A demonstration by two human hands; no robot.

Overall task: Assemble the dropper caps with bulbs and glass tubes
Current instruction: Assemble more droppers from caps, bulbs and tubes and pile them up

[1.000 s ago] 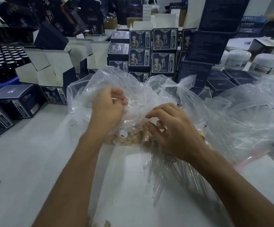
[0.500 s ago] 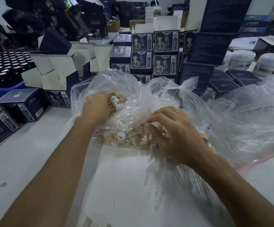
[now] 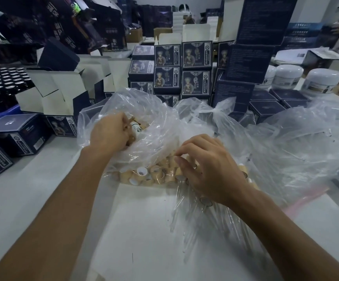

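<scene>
Left hand [image 3: 108, 133] is gripping several tan dropper caps [image 3: 133, 128]; right hand [image 3: 209, 169], fingers curled, is picking another, best pinched singly

I can read nothing here; the printing on the dark boxes [image 3: 196, 55] at twelve o'clock is too small and blurred.
</scene>
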